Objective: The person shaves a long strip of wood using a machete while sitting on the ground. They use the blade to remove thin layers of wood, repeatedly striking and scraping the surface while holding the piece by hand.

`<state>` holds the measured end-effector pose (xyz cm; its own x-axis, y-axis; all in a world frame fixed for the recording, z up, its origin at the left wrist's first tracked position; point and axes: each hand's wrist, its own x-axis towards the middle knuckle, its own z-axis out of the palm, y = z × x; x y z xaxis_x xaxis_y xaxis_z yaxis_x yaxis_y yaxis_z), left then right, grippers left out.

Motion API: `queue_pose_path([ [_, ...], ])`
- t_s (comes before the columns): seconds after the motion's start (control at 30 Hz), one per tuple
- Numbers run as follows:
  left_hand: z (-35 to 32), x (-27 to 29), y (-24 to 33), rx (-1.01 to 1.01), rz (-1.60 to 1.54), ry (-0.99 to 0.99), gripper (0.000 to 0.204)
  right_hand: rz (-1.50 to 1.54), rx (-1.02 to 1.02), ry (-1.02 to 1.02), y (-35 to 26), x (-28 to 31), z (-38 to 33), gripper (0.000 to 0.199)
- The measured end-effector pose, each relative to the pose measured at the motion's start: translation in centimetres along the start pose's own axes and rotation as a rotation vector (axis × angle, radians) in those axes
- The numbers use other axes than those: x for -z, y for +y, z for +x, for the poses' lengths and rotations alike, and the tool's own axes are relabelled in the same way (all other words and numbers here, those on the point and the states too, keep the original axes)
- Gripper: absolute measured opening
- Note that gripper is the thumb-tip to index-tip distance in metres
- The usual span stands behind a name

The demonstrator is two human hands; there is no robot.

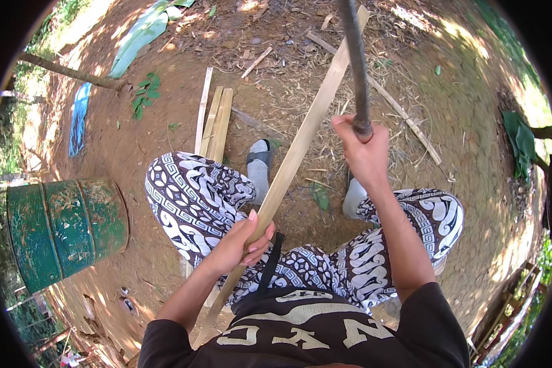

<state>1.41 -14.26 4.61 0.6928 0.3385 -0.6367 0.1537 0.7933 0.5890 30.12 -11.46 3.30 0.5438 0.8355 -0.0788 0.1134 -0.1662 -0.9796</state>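
My left hand (242, 242) is closed around the lower part of a long, pale bamboo strip (303, 141). The strip slants from beside my left hip up between my knees to the far ground, its top end at upper centre right. In my right hand (365, 150), gripped near its lower end, is a dark, rod-like tool (357, 67). It points upward and away, close beside the strip's upper part; its far end lies outside the view, so its kind cannot be told. Thin shavings (322, 116) lie on the ground beyond my feet.
Several cut strips (219, 126) lie beyond my left knee. A rusty green drum (67, 227) is at the left, with a blue plastic piece (80, 119) farther off. A stick (408, 116) lies at the right among shavings. Large green leaves (520, 144) show at the far right.
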Motion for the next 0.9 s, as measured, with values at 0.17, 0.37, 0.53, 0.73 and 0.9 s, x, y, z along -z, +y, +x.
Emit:
queue_pose_path([
  [0.17, -1.2, -0.3, -1.7, 0.006, 0.153, 0.087, 0.054, -0.153, -0.107, 0.073, 0.1, 2.5, 2.4, 0.051],
  [0.37, -1.1, -1.3, -3.1, 0.006, 0.338, 0.12, 0.056, 0.072, -0.207, -0.099, 0.0, 0.9, 1.5, 0.042],
  [0.53, -1.2, 0.2, -2.6, 0.02, 0.418, -0.027, 0.069, 0.35, -0.352, -0.175, -1.1, -0.1, 0.3, 0.035],
  [0.73, 1.5, -1.2, -0.3, -0.191, 0.229, -0.08, 0.074, 0.474, -0.421, -0.218, -0.6, -2.2, -1.7, 0.035],
  [0.9, 6.5, -2.8, 4.7, -0.171, 0.24, 0.076, 0.068, 0.404, -0.392, -0.265, -1.1, -4.1, -3.9, 0.038],
])
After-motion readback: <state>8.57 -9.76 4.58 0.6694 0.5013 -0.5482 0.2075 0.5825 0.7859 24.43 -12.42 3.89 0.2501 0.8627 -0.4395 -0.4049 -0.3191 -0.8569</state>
